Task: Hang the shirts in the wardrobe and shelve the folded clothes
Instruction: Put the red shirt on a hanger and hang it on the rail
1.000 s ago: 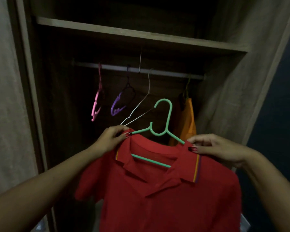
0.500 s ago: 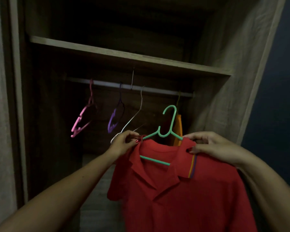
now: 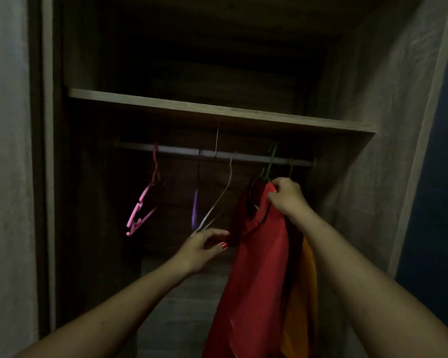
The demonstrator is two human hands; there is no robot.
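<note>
Head: right hand [image 3: 286, 198] apparently pinches red shirt [image 3: 256, 280].

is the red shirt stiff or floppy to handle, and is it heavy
Likely floppy: the red shirt drapes in long folds below the right hand. Probably light, since a thin green hanger carries it.

Three bare hangers hang from the rail [image 3: 176, 151], well apart: a pink hanger [image 3: 142, 210] furthest left and tilted, a purple hanger [image 3: 195, 208] seen edge-on, and a white wire hanger [image 3: 219, 202] slanting left. A dark blue wall [image 3: 435, 177] stands at far right.
</note>
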